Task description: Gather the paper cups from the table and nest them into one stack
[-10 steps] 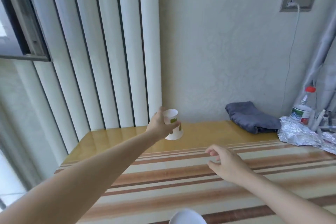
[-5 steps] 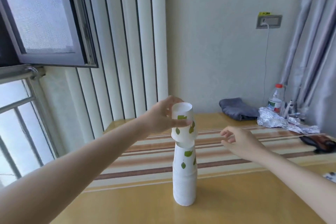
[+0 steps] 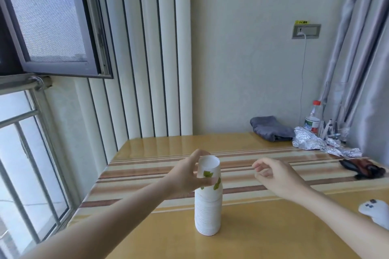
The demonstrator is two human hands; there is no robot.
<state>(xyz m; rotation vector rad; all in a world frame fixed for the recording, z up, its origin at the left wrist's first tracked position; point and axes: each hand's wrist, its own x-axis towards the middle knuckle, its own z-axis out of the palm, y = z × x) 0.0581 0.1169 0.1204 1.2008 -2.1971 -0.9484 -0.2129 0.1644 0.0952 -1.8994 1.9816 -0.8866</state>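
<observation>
A stack of upside-down white paper cups (image 3: 207, 214) stands on the wooden table (image 3: 263, 235) near its front middle. The top cup (image 3: 209, 169), white with green leaves, sits pushed down over the stack. My left hand (image 3: 189, 174) grips that top cup from the left, fingers wrapped around its side. Right of the stack, my right hand (image 3: 275, 176) hovers above the table, fingers loosely curled and holding nothing.
A grey folded cloth (image 3: 271, 128), crumpled foil (image 3: 315, 143) and a water bottle (image 3: 313, 118) sit at the back right. A dark object (image 3: 362, 167) and a white controller (image 3: 376, 211) lie at the right edge. A window (image 3: 52, 27) opens on the left.
My left hand carried the leaf-printed cup over the stack and pushed it down onto it; the stack now looks shorter. My right hand stayed hovering at the right.
</observation>
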